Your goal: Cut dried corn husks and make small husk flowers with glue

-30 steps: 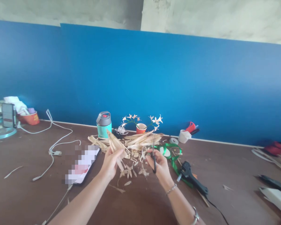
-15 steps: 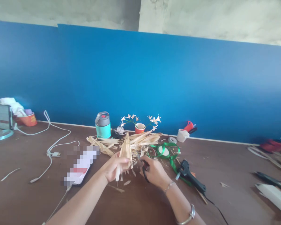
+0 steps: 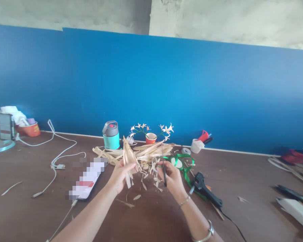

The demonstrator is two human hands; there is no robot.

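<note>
My left hand is closed on a pale dried corn husk, its pointed end upward and its loose strips hanging below the thumb. In my right hand is a pair of scissors with black handles; the thin blades point up and away, apart from the husk. Behind and between the hands lies a pile of dried husks. Small cut pieces are scattered on the table below it. Beside my right hand is a spool of green ribbon.
A black glue gun with its cord lies to the right. A phone is on the left, near white cables. At the back stand a teal flask, an orange cup with white flowers, and a white cup.
My left hand has tilted the husk and shifted it slightly left. My right hand has moved right, away from the husk, and the scissors now point upward.
</note>
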